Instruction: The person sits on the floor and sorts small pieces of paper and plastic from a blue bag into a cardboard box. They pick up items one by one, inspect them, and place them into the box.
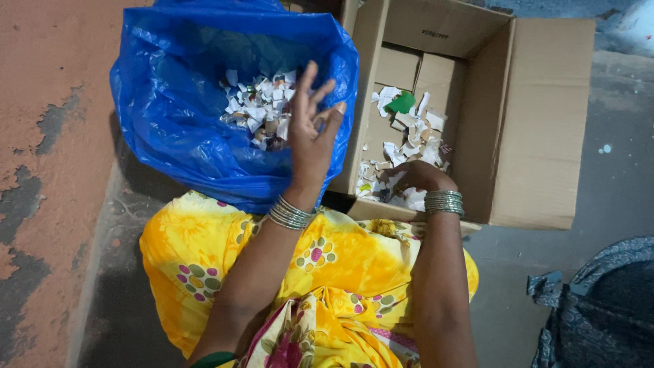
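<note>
My left hand [310, 133] is raised over the mouth of a blue plastic bag [170, 116], palm up and fingers spread, with nothing in it. White and brown paper scraps [262, 109] lie in the bag just beyond the fingertips. My right hand [419, 178] reaches down into an open cardboard box [538, 123] with its fingers buried in a pile of paper scraps [409, 146]; whether it grips any is hidden. A green scrap [402, 102] lies at the far end of that pile. Metal bangles ring both wrists.
My lap in yellow flowered cloth [320, 286] fills the near middle. A reddish floor patch [54, 136] runs along the left, grey concrete [613, 197] on the right. A dark blue-grey patterned cloth [599, 307] lies at the bottom right.
</note>
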